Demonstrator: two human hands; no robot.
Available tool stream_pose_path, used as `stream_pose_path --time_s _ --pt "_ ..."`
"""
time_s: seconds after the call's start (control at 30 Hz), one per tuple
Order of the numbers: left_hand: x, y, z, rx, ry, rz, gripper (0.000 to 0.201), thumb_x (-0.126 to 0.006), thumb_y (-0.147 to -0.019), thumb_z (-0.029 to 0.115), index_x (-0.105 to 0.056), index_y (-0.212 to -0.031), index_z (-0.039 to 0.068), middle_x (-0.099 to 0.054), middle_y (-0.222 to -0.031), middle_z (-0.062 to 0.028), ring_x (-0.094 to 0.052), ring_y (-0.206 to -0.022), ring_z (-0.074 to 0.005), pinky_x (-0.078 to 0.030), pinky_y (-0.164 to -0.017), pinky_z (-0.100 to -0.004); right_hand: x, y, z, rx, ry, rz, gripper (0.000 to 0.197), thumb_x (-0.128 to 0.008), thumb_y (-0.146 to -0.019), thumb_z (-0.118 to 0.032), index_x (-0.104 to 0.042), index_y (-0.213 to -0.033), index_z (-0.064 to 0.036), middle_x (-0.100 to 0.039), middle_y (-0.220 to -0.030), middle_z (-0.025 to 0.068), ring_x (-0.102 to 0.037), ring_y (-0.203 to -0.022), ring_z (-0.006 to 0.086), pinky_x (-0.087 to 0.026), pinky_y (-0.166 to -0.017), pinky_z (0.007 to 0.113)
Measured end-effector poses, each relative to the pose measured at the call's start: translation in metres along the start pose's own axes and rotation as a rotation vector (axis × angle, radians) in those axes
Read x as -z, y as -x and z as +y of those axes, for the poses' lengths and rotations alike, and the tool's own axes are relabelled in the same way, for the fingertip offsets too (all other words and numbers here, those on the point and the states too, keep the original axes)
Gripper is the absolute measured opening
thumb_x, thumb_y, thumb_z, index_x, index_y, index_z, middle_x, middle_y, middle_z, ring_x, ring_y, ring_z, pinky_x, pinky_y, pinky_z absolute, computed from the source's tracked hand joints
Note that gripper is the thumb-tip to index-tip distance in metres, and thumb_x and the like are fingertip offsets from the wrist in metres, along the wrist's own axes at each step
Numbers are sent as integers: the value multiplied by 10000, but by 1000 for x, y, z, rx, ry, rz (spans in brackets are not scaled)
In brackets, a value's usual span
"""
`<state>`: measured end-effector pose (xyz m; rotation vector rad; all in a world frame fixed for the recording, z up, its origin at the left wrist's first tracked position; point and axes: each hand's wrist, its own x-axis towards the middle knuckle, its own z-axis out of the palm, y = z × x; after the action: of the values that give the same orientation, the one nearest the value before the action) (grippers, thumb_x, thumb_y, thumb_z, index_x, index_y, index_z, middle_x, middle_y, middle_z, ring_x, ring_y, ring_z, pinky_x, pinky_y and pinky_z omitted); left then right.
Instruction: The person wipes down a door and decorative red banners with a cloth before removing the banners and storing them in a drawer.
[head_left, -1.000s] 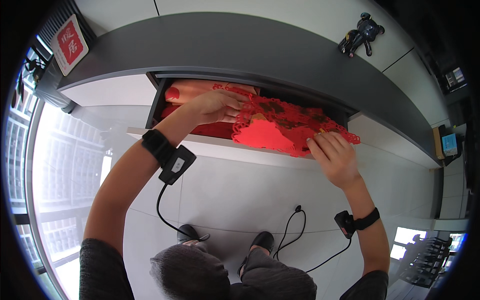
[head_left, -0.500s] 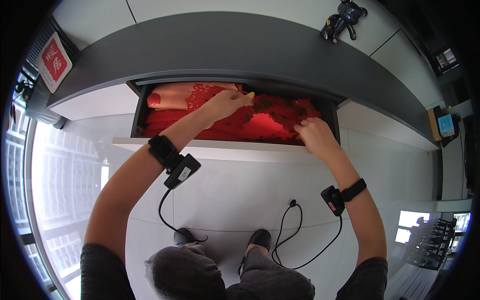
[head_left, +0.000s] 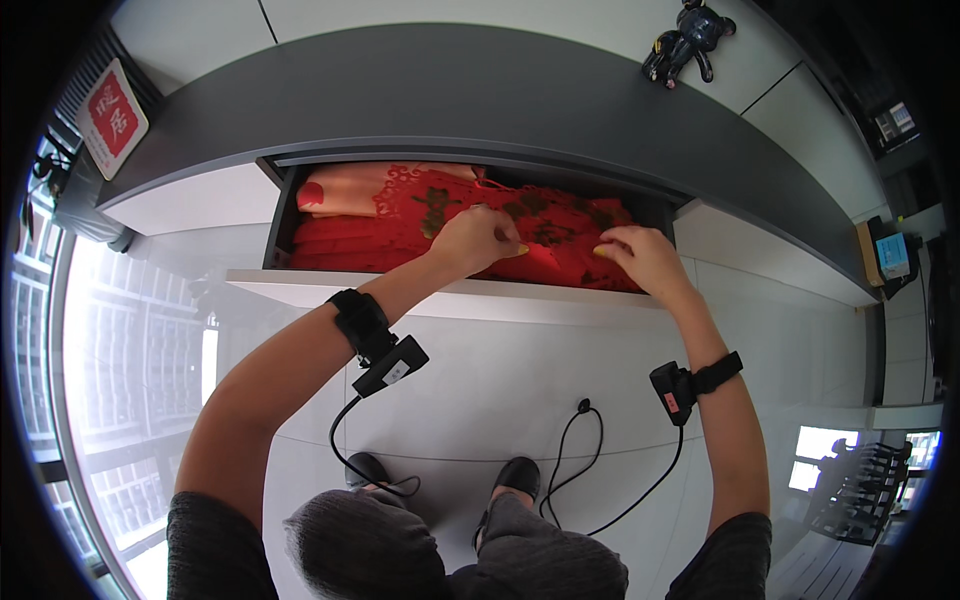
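Observation:
A red lace cloth [head_left: 550, 221] with dark floral patches lies in an open drawer [head_left: 655, 205]. My left hand [head_left: 480, 238] is over the middle of the cloth, thumb and fingers pinched together on it. At the drawer's right side my right hand [head_left: 645, 262] is curled, its thumb and fingertips closing on the same cloth. The exact grip of both hands is partly hidden by the fingers. A folded peach-and-red fabric [head_left: 340, 188] sits at the back left, with plain red cloth [head_left: 325, 240] before it.
The pale drawer front [head_left: 290, 290] juts out below a long dark grey cabinet top [head_left: 400, 90]. On top stand a dark bear figure [head_left: 688, 45] at right and a red-and-white sign [head_left: 112, 120] at left. A black cable [head_left: 602, 440] hangs from my right wrist device [head_left: 672, 390].
My left hand has come nearer and to the right, from the back of the drawer. My right hand has shifted slightly rightward. The lace cloth now spreads over the bright red gap between my hands.

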<state>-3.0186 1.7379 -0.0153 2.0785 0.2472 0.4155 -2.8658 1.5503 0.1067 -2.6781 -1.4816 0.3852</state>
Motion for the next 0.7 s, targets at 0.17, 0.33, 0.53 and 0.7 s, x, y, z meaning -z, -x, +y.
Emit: stream_pose_path --time_s 0.17,0.33,0.53,0.7 --pt "0 -11 11 488 218 -264 287 -644 -835 275 -568 -909 8 -622 -810 -88 -587 -487 -143 -472 -439 -264 3 -3 26 -36 34 158 361 -606 -855 -327 -625 -1061 -30 -660 -928 137 -622 -860 296 -479 -770 357" --pt "-9 -18 9 495 300 -221 257 -614 -862 243 -541 -926 5 -607 -781 -98 -613 -523 -158 -504 -472 -269 -23 -16 68 -199 -61 53 508 -593 -860 -418 -561 -1173 -19 -641 -1008 158 -602 -936 278 -449 -857 335" --pt "-23 -21 -5 323 463 -206 201 -617 -870 163 -570 -971 -4 -618 -807 -101 -652 -634 -159 -548 -547 -270 -25 -32 86 -358 -502 -170 586 -679 -802 -380 -539 -1180 45 -599 -1114 176 -579 -1012 244 -433 -892 318" --pt "-9 -16 -10 314 464 -333 233 -652 -848 162 -602 -971 -30 -615 -786 -93 -663 -656 -164 -556 -564 -265 -5 -24 80 -367 -950 -184 217 -650 -834 -126 -619 -1005 3 -630 -910 46 -582 -838 108 -462 -795 239"
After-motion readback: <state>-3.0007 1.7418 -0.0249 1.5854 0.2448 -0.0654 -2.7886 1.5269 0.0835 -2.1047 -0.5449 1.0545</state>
